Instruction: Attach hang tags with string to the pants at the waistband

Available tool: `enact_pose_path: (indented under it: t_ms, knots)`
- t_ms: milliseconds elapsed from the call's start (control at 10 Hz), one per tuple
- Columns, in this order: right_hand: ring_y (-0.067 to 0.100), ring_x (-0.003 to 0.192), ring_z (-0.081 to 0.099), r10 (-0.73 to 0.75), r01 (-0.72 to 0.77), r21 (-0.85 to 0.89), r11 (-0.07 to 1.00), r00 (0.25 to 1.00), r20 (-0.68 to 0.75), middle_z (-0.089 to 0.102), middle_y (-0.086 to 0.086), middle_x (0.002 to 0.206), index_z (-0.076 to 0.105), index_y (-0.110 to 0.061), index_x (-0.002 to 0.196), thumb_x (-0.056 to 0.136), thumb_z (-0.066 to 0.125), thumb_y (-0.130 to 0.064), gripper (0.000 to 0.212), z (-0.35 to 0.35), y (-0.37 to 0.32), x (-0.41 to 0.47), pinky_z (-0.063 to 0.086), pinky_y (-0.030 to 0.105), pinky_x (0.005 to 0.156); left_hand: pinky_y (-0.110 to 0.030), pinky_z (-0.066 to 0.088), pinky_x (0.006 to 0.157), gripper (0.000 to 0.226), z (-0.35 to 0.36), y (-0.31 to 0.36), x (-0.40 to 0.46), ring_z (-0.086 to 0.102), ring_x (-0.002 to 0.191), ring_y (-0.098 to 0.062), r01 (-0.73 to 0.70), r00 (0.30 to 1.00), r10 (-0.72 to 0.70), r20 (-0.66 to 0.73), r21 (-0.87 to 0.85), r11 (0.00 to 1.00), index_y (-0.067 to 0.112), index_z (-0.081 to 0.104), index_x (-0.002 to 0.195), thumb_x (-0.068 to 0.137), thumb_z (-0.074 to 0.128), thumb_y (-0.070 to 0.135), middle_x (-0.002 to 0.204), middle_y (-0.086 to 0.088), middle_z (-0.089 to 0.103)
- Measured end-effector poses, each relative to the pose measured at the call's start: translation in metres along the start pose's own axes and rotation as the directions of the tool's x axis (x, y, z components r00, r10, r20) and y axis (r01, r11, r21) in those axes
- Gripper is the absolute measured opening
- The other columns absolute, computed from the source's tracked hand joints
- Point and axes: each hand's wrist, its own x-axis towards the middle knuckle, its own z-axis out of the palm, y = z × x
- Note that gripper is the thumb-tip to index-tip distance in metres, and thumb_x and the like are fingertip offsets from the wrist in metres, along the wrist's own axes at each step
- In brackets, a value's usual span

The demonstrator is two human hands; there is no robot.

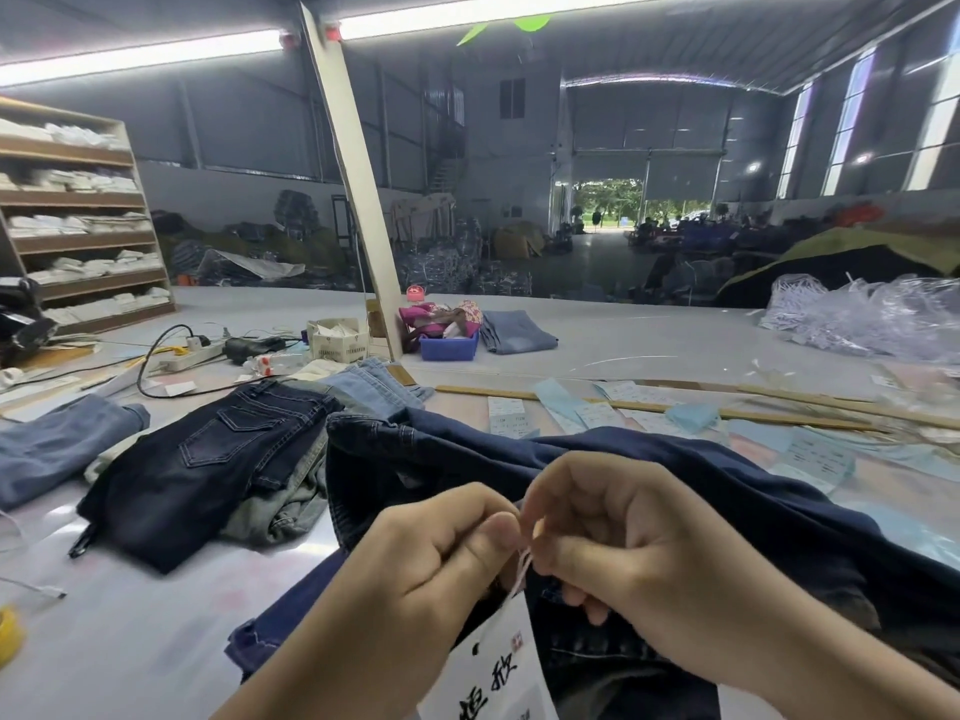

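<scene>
Head view: both hands' fingers (498, 532) pinching string (525, 561) over pants (675, 475).

A big grey shed with a curved roof (675, 49); tube lights (140, 52) glow overhead; a wooden shelf (83, 200) stands left; tall windows (852, 122) right; an open doorway (608, 205) shows trees; a slanted post (353, 189) rises from the pale surface (649, 335).

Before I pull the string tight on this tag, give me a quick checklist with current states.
1. Left hand pinches string: ok.
2. Right hand pinches string: ok.
3. Tag hangs on string: ok.
4. String passes through waistband of pants: cannot tell, hands hide it.
5. Knot formed: cannot tell.
6. Pants lie on table: ok.
</scene>
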Motion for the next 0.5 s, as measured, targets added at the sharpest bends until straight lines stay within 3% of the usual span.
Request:
enact_pose_path:
  t_ms: [100, 200, 300, 500]
  knots:
    - [0.005, 0.059, 0.058, -0.084, 0.051, -0.259, 0.964, 0.989, -0.118, 0.068, -0.004, 0.072, 0.07, -0.031, 0.081, 0.087, 0.067, -0.013, 0.019, 0.001, 0.004, -0.004, 0.049, 0.035, 0.056, -0.023, 0.039, 0.052, 0.014, 0.004, 0.0, -0.002, 0.048, 0.054, -0.004, -0.009, 1.0, 0.012, -0.025, 0.097, 0.995, 0.031, 0.066, 0.089, 0.083, 0.065, 0.043, 0.063, 0.003, 0.06]
    - [0.005, 0.074, 0.063, -0.181, 0.116, -0.43, 0.895, 0.977, -0.113, 0.065, -0.015, 0.078, 0.072, -0.028, 0.078, 0.081, 0.07, -0.014, 0.015, 0.003, 0.005, -0.009, 0.044, 0.015, 0.06, -0.013, 0.034, 0.05, 0.005, 0.009, 0.004, -0.003, 0.047, 0.05, -0.001, 0.009, 1.0, -0.011, 0.009, 0.151, 0.989, 0.027, 0.065, 0.083, 0.08, 0.067, 0.03, 0.057, 0.011, 0.057]
    - [0.001, 0.078, 0.063, -0.218, 0.152, -0.475, 0.867, 0.972, -0.088, 0.066, -0.018, 0.081, 0.073, -0.027, 0.081, 0.079, 0.067, -0.021, 0.009, 0.002, 0.009, -0.013, 0.042, 0.011, 0.063, -0.012, 0.033, 0.051, 0.006, 0.011, 0.005, -0.004, 0.047, 0.049, -0.001, 0.044, 0.999, -0.048, 0.015, 0.182, 0.982, 0.028, 0.063, 0.081, 0.08, 0.064, 0.034, 0.054, 0.017, 0.054]
    - [0.001, 0.081, 0.064, -0.167, 0.149, -0.42, 0.895, 0.986, -0.006, 0.066, -0.017, 0.082, 0.074, -0.03, 0.092, 0.084, 0.067, -0.026, 0.012, -0.002, 0.021, -0.019, 0.044, 0.01, 0.066, -0.013, 0.036, 0.056, 0.026, 0.017, 0.003, -0.009, 0.053, 0.061, 0.0, 0.087, 0.993, -0.104, 0.053, 0.257, 0.962, 0.033, 0.061, 0.084, 0.072, 0.061, 0.056, 0.069, 0.019, 0.059]
